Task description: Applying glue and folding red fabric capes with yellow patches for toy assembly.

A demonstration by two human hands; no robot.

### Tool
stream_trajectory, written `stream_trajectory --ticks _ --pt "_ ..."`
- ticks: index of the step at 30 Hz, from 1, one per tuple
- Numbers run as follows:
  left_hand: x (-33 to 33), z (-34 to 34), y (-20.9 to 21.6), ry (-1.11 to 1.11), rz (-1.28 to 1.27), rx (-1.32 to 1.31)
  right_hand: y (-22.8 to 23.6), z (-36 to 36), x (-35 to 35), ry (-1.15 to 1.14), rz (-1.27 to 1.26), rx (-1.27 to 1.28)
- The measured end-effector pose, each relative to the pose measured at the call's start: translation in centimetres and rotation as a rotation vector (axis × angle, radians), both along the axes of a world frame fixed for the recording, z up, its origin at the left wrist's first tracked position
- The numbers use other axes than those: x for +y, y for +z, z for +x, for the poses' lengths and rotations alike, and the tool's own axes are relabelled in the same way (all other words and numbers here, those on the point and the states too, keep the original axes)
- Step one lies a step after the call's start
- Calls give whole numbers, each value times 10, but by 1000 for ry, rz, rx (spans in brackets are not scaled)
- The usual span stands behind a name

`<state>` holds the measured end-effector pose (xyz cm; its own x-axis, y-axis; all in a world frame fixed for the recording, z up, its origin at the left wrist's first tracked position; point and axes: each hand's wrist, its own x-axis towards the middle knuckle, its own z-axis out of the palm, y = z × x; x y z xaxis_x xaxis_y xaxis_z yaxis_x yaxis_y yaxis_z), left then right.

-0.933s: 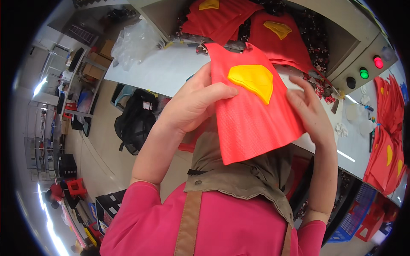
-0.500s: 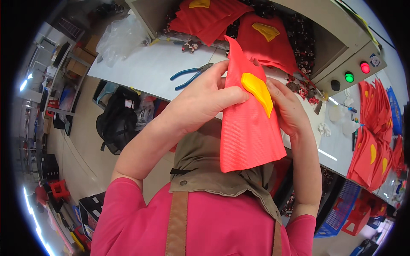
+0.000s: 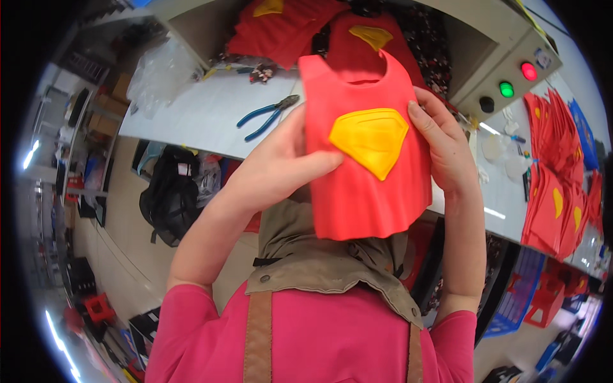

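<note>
Fingers [image 3: 300, 167] of the left hand [image 3: 274, 169] close on the left edge of a red cape [image 3: 367, 185], thumb lying across its front just beside the yellow emblem [image 3: 370, 139]. Fingers [image 3: 426, 121] of the right hand [image 3: 447, 150] pinch the cape's right edge, tips touching the fabric next to the emblem. Both hands hold the cape upright in the air, its front facing the camera, neck cut-out at the top, lower hem hanging free above the person's olive apron [image 3: 325, 268] and pink shirt [image 3: 313, 338].

Behind the cape runs a white counter [image 3: 204, 108]. Blue-handled pliers [image 3: 267, 116] lie on it, just left of the cape. Farther back, more red capes [image 3: 287, 29] with yellow emblems lie heaped in a grey box-like frame. To the right sits a panel [image 3: 511, 70] with a red light, a green light and a black button. At the far right a stack of red pieces [image 3: 555, 185] lies on the counter. A black backpack [image 3: 167, 191] rests on the floor under the counter's left end.
</note>
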<state>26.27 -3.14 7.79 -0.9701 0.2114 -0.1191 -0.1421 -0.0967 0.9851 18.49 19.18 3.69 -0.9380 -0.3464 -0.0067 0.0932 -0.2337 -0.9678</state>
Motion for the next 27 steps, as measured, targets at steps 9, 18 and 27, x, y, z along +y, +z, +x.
stream_trajectory --ticks 9,18,27 --pt "-1 24 -21 65 -1022 965 1 48 15 38 467 517" --pt "14 37 -54 -265 -920 614 -16 88 24 250 480 107" --pt "13 36 -53 -507 -850 585 -33 98 23 302 400 -54"
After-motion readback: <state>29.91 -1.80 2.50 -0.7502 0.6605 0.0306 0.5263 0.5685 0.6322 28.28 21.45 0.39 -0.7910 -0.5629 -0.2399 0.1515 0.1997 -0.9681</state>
